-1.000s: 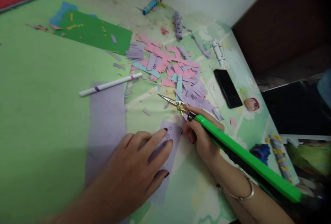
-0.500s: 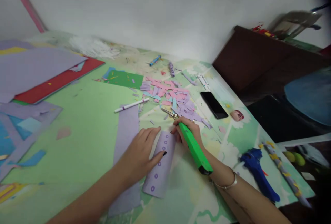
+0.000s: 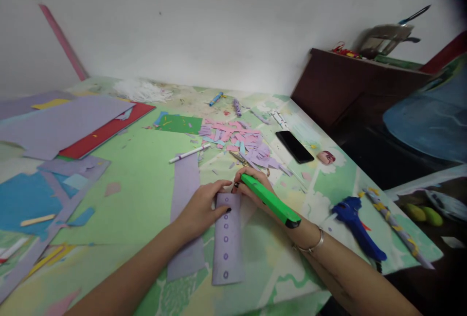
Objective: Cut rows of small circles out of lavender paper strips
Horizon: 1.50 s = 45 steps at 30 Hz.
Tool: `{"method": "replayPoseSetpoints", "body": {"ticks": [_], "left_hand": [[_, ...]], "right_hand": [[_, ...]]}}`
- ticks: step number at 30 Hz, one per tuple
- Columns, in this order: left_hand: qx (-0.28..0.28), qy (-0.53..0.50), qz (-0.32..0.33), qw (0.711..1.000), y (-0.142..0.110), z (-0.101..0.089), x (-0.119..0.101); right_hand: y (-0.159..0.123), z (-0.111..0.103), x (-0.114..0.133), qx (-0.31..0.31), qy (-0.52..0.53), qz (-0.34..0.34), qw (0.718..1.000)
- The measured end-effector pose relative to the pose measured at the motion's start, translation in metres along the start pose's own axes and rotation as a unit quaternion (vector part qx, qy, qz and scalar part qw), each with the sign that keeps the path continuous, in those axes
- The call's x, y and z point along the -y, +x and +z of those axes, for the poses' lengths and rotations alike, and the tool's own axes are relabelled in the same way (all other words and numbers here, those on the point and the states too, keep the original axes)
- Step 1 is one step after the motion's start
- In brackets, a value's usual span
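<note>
A light purple paper roll (image 3: pixel 226 248) with a row of small drawn purple rings lies on the table, long side towards me. My left hand (image 3: pixel 204 206) grips its far end, the thumb pressed on its face and the fingers at its top edge. My right hand (image 3: pixel 255 184) is closed around a bright green utility knife (image 3: pixel 270 199) with a black end. Its front tip is hidden by my fingers, close to the roll's far edge. Scissors (image 3: pixel 239 158) lie just past my right hand. A flat purple paper strip (image 3: pixel 187 180) runs under my left forearm.
A white marker (image 3: pixel 189 153) rests across the strip's top. Pink and purple paper scraps (image 3: pixel 237 136) lie beyond. On the right are a black phone (image 3: pixel 295 147), a blue glue gun (image 3: pixel 359 228) and a decorated stick (image 3: pixel 397 228). Coloured sheets (image 3: pixel 73 124) cover the left.
The roll now stands straighter, its far end shifted left. Both hands have moved slightly left, the right with the green knife. The view has tilted up a little.
</note>
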<state>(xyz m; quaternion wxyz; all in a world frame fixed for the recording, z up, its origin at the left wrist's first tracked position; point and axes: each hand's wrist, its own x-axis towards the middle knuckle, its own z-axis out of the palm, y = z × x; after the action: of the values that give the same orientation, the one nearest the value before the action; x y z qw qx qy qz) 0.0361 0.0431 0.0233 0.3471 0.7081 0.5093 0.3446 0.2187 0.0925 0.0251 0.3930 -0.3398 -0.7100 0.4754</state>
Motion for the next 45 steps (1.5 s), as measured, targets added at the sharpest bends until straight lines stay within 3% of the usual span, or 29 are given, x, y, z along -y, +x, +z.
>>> {"method": "replayPoseSetpoints", "body": {"ticks": [6,14,22,28,33,40,42,45], "left_hand": [[-0.046,-0.169,-0.065,0.982,0.002,-0.006,-0.001],[-0.053,-0.367,-0.124,0.920,0.001,-0.009,-0.007],[-0.022,-0.474,-0.156,0.866,-0.001,-0.008,-0.012],[0.011,-0.503,-0.160,0.849,-0.001,-0.008,-0.012],[0.013,-0.494,-0.155,0.855,-0.002,-0.006,-0.012],[-0.079,-0.382,-0.086,0.917,-0.005,-0.011,-0.020],[-0.121,-0.336,-0.034,0.934,-0.009,-0.015,-0.026],[-0.184,-0.205,0.103,0.956,-0.016,-0.020,-0.035]], "right_hand": [[-0.002,0.003,0.009,-0.027,-0.037,-0.022,0.999],[-0.008,0.005,0.012,-0.029,-0.022,-0.023,0.999],[-0.010,0.004,0.011,-0.026,0.024,-0.004,0.999],[-0.012,0.006,0.008,-0.023,0.062,0.013,0.998],[-0.013,0.007,0.010,-0.024,0.116,0.021,0.993],[-0.016,0.002,0.023,-0.074,0.003,-0.057,0.996],[-0.021,0.004,0.031,-0.113,-0.050,-0.107,0.986],[-0.029,0.009,0.043,-0.164,-0.119,-0.217,0.955]]}}
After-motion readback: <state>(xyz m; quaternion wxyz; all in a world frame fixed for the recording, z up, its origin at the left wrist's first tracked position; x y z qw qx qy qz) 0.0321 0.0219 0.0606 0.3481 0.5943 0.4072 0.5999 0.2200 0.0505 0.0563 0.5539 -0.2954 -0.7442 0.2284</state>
